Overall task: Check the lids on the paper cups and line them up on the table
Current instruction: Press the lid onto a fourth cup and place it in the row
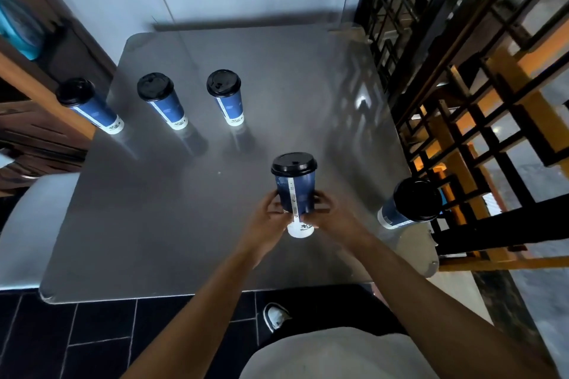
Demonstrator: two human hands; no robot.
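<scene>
A tall blue paper cup point(295, 194) with a black lid point(293, 164) is upright over the middle of the grey table point(172, 224). My left hand point(271, 218) grips its lower left side and my right hand point(331, 218) grips its lower right side. Three more lidded blue cups stand in a row at the far left: one point(92, 108) at the table's left edge, one point(163, 101) beside it, one point(228, 98) further right. Another lidded cup point(406, 206) stands alone near the right edge.
A black and orange lattice screen point(462, 101) runs along the table's right side. A wooden cabinet point(37, 108) stands at the left, a pale wall behind. A grey seat point(27, 231) is at the near left. Dark floor tiles and my shoe point(275, 315) lie below the table's front edge.
</scene>
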